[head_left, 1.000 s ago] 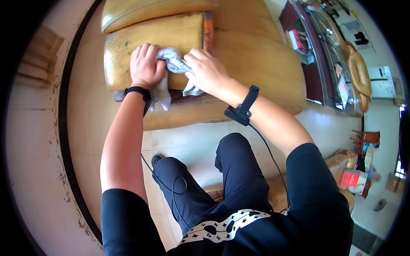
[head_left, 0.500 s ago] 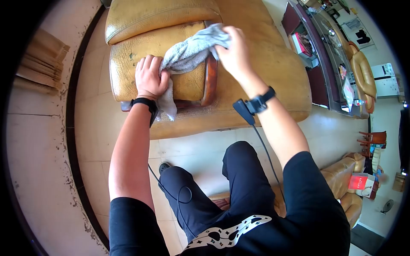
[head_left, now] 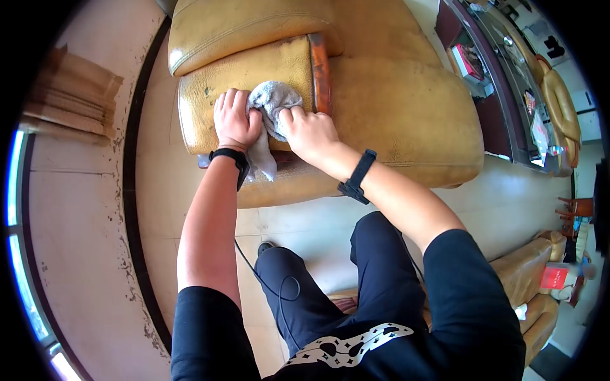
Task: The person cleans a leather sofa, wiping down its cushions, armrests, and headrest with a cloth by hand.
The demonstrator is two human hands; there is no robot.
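Observation:
A grey cloth (head_left: 273,101) lies bunched on the tan leather armrest (head_left: 206,105), with one end hanging over the armrest's near edge. My right hand (head_left: 309,133) has its fingers curled into the right side of the cloth. On the cloth's left side, my left hand (head_left: 236,120) rests on the armrest, the cloth running beside and under its thumb. A reddish-brown wooden strip (head_left: 320,73) borders the armrest just beyond my right hand. Both wrists wear black bands.
The tan seat (head_left: 400,108) of the sofa extends to the right. A dark cabinet (head_left: 495,120) stands at the upper right. At left are a wall (head_left: 76,209) and a curtain (head_left: 73,95). A cable hangs by my legs.
My right hand had lifted its end of the cloth up and right, stretching it out; now it is back down near my left hand, with the cloth bunched between them.

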